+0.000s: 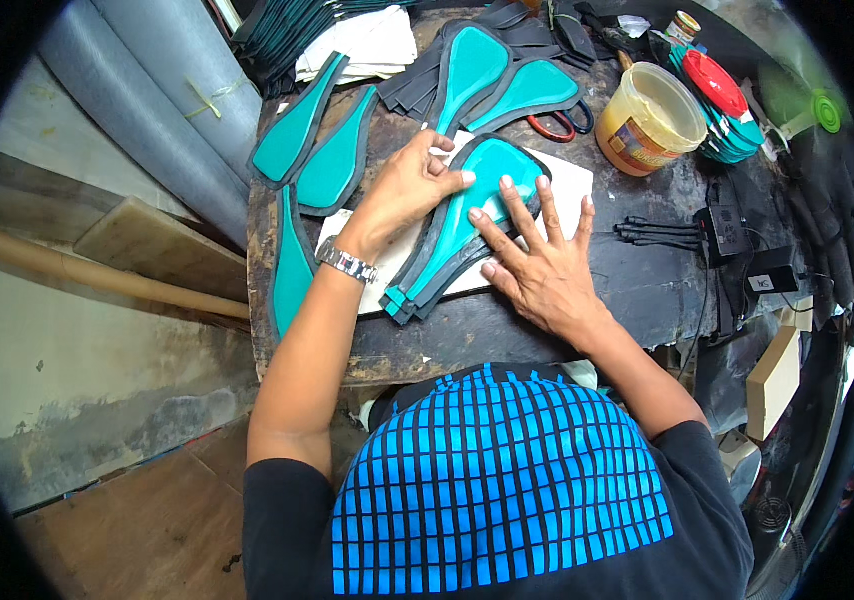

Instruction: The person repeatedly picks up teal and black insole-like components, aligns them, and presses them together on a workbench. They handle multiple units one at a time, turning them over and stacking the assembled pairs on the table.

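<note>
Teal padded piece (467, 205) with its dark border lies on a white sheet (572, 180) at the middle of the worktop (647, 290), which keeps it flat. Left hand (407, 190) cups its upper edge, fingers curled, steadying it. Right hand (537, 255) lies spread flat, gripping nothing, pressing the layers down.

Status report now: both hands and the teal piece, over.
Left hand flat on teal piece. Right hand pressing it, fingers spread. Glue tub stands apart.

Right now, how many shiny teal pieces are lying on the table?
6: one under both hands, two behind it, three at the left. More may be hidden.
</note>
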Demonstrator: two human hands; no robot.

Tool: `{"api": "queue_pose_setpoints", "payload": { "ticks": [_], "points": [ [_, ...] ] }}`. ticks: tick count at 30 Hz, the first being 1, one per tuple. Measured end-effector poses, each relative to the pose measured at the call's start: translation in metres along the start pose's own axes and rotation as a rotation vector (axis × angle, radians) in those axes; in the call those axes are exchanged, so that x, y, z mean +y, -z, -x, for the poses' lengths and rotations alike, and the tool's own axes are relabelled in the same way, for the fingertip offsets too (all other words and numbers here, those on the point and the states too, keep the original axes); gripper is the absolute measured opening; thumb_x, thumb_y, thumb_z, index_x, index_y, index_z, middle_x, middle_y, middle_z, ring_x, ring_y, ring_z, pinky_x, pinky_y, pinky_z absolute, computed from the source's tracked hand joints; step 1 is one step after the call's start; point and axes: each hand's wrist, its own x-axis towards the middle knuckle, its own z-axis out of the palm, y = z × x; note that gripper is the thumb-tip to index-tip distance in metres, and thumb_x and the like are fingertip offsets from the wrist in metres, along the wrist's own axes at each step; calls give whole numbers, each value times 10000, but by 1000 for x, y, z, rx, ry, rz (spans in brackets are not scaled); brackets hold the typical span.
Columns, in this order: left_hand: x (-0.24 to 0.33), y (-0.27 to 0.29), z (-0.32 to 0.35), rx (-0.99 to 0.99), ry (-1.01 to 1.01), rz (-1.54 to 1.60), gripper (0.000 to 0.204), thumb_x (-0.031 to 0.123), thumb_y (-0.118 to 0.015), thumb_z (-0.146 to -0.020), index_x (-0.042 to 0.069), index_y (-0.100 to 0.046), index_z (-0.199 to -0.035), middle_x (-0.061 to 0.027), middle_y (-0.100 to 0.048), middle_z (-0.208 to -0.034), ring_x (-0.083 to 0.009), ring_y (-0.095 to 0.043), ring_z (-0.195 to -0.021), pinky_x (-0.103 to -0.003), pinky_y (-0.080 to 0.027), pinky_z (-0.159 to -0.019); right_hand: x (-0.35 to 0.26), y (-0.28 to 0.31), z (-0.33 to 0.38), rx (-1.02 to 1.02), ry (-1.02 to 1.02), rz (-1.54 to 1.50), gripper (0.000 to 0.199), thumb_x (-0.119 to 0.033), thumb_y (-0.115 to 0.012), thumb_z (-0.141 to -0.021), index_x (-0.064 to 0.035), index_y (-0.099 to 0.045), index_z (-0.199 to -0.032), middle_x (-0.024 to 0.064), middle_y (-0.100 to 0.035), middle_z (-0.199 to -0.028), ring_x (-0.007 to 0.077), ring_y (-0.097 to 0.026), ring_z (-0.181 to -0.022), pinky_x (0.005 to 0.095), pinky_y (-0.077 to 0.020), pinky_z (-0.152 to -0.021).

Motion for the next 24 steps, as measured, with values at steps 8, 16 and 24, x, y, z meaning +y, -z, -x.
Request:
{"api": "queue_pose_setpoints", "payload": {
  "ticks": [8, 16, 24],
  "points": [
    [-3, 2, -4, -105, 23, -62, 559, 13, -759, -806, -50, -508, -1301, -68, -587, -947, -126, -579, -823, -269, -486, -705, -29, -15, 12, -30, 102, -33, 656, -528, -529, -935, -301, -370, -1530, 31, -199, -1651, 330, -79, -1530, 737, 87, -1102],
    [-4, 3, -10, -68, 41, -3, 539, 88, -828, -743, -36, -567, -1197, -108, -631, -923, -188, -619, -867, -329, -520, -751, -30, -17, 0, 14, 146, -101, 720, -528, -556, -918, -145, -404, -1508, 68, -207, -1642, 321, -86, -1530, 717, 34, -1126],
    [-1, 2, -11, -36, 76, 40, 566, 96, -824, -751, -44, -546, -1224, -123, -644, -909, -200, -638, -849, -331, -527, -736, -44, -23, 6, 79, 53, 59, 722, -515, -587, -901, -61, -470, -1450, 104, -225, -1627, 314, -98, -1529, 703, 27, -1137]
  ]
}}
